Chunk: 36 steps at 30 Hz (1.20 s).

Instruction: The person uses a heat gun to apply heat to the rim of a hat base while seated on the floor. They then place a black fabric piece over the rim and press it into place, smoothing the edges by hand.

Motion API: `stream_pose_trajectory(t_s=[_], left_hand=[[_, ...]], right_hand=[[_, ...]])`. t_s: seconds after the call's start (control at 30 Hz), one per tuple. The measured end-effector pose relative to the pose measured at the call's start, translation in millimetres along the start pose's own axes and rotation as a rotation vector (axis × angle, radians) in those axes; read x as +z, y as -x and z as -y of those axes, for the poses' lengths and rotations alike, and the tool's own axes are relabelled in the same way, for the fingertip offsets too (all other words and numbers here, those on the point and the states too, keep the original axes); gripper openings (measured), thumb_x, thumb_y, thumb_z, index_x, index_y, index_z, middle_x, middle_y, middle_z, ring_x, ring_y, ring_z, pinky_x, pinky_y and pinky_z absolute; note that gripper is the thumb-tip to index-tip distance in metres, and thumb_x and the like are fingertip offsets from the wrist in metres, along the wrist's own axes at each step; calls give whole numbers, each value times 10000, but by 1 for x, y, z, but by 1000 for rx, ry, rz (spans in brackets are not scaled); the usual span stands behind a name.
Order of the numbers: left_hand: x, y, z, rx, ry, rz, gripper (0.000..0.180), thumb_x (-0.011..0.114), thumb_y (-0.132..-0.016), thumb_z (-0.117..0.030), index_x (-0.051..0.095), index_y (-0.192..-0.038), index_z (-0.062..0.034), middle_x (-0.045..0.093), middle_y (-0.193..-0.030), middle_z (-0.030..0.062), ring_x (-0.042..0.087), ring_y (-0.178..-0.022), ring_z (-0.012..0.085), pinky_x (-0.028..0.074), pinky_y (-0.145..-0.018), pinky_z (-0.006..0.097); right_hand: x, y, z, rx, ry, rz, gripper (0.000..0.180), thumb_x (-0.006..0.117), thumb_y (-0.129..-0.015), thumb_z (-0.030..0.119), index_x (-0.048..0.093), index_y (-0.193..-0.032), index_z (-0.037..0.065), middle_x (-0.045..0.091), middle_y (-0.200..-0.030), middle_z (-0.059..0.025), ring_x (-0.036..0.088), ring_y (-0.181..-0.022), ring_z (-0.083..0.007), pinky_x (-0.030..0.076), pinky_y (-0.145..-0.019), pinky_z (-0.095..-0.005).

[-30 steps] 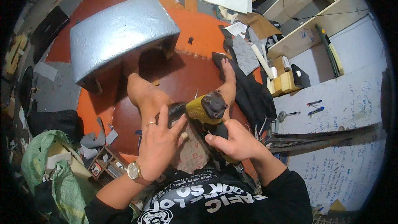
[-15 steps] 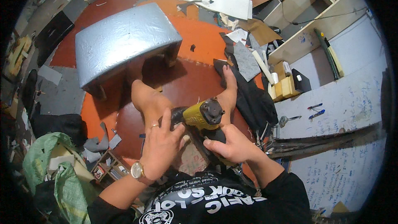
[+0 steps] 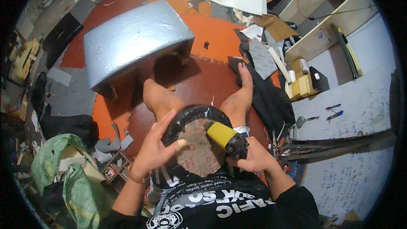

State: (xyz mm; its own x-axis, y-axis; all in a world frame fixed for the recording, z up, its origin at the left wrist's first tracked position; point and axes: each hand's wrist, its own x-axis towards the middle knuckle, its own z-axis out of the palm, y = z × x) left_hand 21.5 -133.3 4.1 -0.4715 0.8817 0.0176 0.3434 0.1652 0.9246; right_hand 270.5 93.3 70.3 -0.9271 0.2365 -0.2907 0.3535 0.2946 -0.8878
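Since the earlier frame, a round black-rimmed piece (image 3: 193,142) with a brown cardboard backing has come up onto the person's lap, covering the tool's front. The left hand (image 3: 154,148) lies flat and open against its left rim, one finger bandaged. The right hand (image 3: 250,157) is wrapped tight around the yellow-and-black power tool (image 3: 227,138), which touches the piece's right side. Beyond the piece, on the red floor (image 3: 203,85), stands a silver, foil-textured stool (image 3: 135,42); right of it, yellow boxes (image 3: 303,85).
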Motion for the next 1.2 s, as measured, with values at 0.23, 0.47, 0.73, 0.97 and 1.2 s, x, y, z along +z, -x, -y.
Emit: stream_pose_trajectory(t_s=[0.23,0.47,0.73,0.97,1.2], left_hand=[[-4,-2,-23,28,-197,74,772,812,-976,-229,475,-1660,-111,475,-1702,197,518,-1504,407,387,-1265,486],[21,19,-43,-47,-545,-44,697,742,-1018,-211,481,-1663,-177,460,-1687,201,648,-1290,460,563,-1068,497],[36,27,-41,-31,-618,-113,656,736,-1033,-234,506,-1646,-188,459,-1630,265,676,-1158,488,596,-977,524],[37,31,-40,-29,-635,-90,600,733,-1021,-184,558,-1594,-154,384,-1661,309,658,-1192,510,606,-958,536],[34,33,-40,-24,-576,-92,490,710,-1027,-172,615,-1503,-99,362,-1675,321,632,-1263,544,607,-989,545]], right_hand=[[-2,-1,-9,-27,-14,27,507,792,-838,191,693,-1295,-6,775,-1119,-147,728,-994,-241,572,-934,-394],[1,-1,0,-2,-20,40,529,790,-895,200,664,-1376,21,786,-1153,-172,757,-1060,-283,570,-987,-410],[2,-11,39,75,-269,-17,615,777,-975,200,571,-1499,-48,702,-1408,-165,643,-1297,-269,468,-1173,-415],[15,-31,65,33,-188,32,561,752,-996,162,585,-1493,-39,691,-1429,-161,631,-1319,-263,455,-1189,-418],[27,-43,69,-51,-27,31,437,746,-978,167,681,-1371,-14,762,-1281,-207,712,-1218,-316,519,-1101,-432]])
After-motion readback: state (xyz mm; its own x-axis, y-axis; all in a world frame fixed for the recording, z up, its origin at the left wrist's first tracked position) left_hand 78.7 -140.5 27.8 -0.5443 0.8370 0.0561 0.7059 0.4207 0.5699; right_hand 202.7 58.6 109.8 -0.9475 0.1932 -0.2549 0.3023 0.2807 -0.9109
